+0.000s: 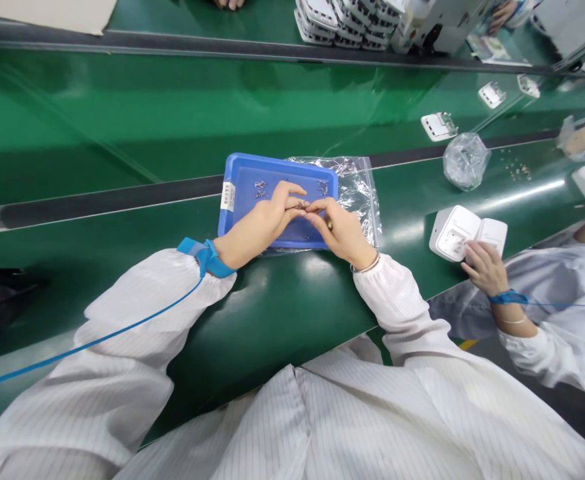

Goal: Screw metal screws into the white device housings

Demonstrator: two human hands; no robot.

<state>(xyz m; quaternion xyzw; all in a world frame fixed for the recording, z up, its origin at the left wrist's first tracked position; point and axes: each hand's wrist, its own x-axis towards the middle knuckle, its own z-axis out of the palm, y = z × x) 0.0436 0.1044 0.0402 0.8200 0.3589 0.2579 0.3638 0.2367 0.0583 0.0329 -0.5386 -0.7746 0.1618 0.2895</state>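
Note:
A shallow blue tray point(245, 160) with a white label on its left end lies before me. Small loose metal pieces point(261, 189) are scattered in it in little groups; their exact kind is too small to tell. Over the tray my left hand point(271, 217) is closed, holding a few such metal pieces point(301, 205) at its fingers. My right hand point(342, 231) meets it fingertip to fingertip, pinching at the same pieces, its other fingers curled. A clear plastic zip bag point(360, 180) lies partly under the tray's right side.
To the right, a co-worker's hand point(487, 268) touches a white plastic housing point(451, 230). Beyond my tray are a clear bag point(466, 160), small scattered parts point(517, 170) and a white cover point(438, 127). Stacked white housings point(347, 20) stand at the back. A blue wrist cord point(137, 325) trails from my left wrist.

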